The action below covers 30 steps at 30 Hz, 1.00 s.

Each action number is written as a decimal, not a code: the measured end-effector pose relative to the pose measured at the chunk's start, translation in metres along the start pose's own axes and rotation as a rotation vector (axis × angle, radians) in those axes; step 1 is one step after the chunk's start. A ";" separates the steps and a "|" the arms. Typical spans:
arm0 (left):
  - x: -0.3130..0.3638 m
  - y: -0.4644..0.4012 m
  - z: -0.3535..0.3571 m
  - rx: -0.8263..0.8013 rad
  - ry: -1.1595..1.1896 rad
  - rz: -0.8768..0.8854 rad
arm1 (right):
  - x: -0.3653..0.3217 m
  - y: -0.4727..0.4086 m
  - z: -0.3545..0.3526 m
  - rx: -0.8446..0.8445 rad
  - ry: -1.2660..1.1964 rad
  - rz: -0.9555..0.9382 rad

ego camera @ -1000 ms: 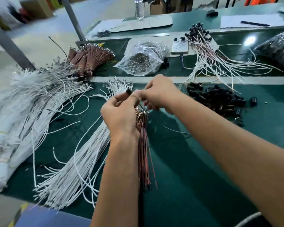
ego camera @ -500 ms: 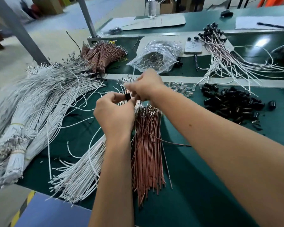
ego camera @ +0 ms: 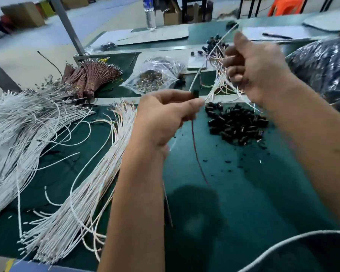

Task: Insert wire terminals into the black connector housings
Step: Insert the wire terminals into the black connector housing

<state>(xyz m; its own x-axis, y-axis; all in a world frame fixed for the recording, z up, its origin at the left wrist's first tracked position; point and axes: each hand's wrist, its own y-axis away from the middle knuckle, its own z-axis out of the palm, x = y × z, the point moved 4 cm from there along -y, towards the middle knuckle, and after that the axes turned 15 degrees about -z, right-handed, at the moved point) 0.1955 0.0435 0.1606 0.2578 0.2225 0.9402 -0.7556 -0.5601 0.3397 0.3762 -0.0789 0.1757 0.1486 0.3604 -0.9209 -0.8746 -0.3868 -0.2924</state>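
Left hand: the left hand (ego camera: 163,116) is raised over the green mat (ego camera: 243,203), fingers curled, thumb and forefinger pinching a small black connector housing (ego camera: 194,94) at their tips.
Housing: it sits just above the left thumb, in the air, over the near edge of the loose pile (motion blur softens its outline).
White wire: a white wire (ego camera: 208,57) runs up and to the right from the housing toward the right hand.
Red wire: a thin red wire (ego camera: 197,158) hangs down from below the left hand toward the mat.
Right hand: the right hand (ego camera: 257,65) is held higher and farther back, fingers curled inward; the white wire passes by its fingertips, but blur hides whether they actually clamp it.
Loose housings: a heap of black housings (ego camera: 238,124) lies on the mat, just right of the left hand and below the right one.
White wires: a long fan of white wires (ego camera: 82,203) lies on the mat left of the left forearm; a larger tangle (ego camera: 22,124) lies farther left.
Brown bundles: tied brown wire bundles (ego camera: 90,75) rest at the mat's far left edge.
Bag: a clear plastic bag (ego camera: 155,75) of small metal parts lies behind the hands.
Finished pieces: wires with black ends (ego camera: 216,46) lie behind the right hand.
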 end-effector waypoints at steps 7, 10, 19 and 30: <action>-0.036 -0.034 0.097 -0.259 0.290 -0.230 | 0.039 0.083 -0.072 -0.322 0.322 0.248; -0.051 -0.042 0.115 -0.298 0.309 -0.243 | 0.039 0.098 -0.089 -0.392 0.273 0.256; -0.068 -0.054 0.097 -0.331 0.188 -0.046 | 0.041 0.096 -0.107 -0.100 0.041 0.034; -0.077 -0.054 0.086 -0.411 0.030 0.206 | 0.024 0.110 -0.086 0.076 0.345 -0.565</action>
<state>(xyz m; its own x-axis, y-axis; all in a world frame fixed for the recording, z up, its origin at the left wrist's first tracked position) 0.2681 -0.0119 0.0718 0.0639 0.1665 0.9840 -0.9670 -0.2333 0.1023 0.3226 -0.1856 0.0994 0.7220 0.1926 -0.6646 -0.6470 -0.1524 -0.7471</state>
